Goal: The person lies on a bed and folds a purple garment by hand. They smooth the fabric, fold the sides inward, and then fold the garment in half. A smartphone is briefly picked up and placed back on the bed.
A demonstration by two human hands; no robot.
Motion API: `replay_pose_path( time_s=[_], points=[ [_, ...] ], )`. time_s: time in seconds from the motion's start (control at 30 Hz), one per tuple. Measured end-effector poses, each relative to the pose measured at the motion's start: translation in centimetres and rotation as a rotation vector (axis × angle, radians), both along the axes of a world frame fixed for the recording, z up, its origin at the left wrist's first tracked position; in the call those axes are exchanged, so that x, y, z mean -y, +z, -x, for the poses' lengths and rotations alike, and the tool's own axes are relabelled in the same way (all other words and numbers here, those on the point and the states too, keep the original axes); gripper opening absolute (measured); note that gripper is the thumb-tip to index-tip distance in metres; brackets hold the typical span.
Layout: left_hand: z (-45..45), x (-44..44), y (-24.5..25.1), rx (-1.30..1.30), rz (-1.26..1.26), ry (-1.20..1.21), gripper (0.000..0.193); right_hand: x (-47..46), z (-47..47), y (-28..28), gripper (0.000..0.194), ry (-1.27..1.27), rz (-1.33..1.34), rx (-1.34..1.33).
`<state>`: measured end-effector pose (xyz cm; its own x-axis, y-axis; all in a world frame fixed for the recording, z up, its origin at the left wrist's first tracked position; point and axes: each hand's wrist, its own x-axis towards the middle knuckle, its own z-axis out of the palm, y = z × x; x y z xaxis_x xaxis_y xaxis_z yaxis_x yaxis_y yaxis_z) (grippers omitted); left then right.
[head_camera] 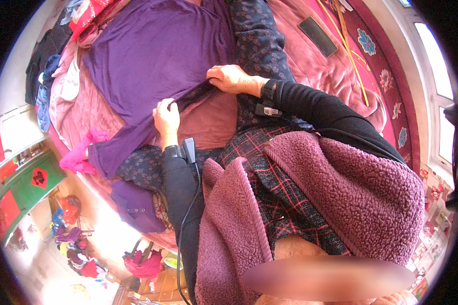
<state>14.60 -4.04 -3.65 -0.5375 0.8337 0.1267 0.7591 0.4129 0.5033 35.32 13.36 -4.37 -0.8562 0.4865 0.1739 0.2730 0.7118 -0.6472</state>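
A purple cloth garment (164,49) lies spread over a pink blanket and partly over my legs in dark floral trousers (255,34). My left hand (167,118) pinches its near edge at the centre left. Farther up and to the right, my right hand (227,79) grips the same edge, which is folded back between the two hands and shows a darker band. Both wrists carry black straps, with a small device beside each. Which hand is which follows from the sleeves reaching up from below.
On the pink blanket (305,65), a dark phone (317,36) lies at upper right beside a yellow strip (355,65). A white cloth item (71,80) and bright pink fabric (86,152) are at left. Another purple garment (137,209) rests near the bed's edge. A cable runs along my left arm.
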Motion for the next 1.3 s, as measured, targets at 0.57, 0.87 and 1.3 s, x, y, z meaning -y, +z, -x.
replay_pose_path(
  time_s=[0.57,0.87,1.3],
  points=[
    [-1.7,4.9,3.6,0.308,-0.049,-0.064,0.022,0.0,-0.7,2.2,0.019,0.136,0.277,-0.058],
    [-1.2,5.0,3.9,0.205,0.060,-0.151,0.019,-0.1,-0.3,1.2,0.021,0.275,0.072,0.007],
    [3.3,-3.0,7.4,-0.034,-0.388,0.056,0.014,-6.5,7.4,4.8,0.023,-0.051,0.179,-0.177]
  ],
)
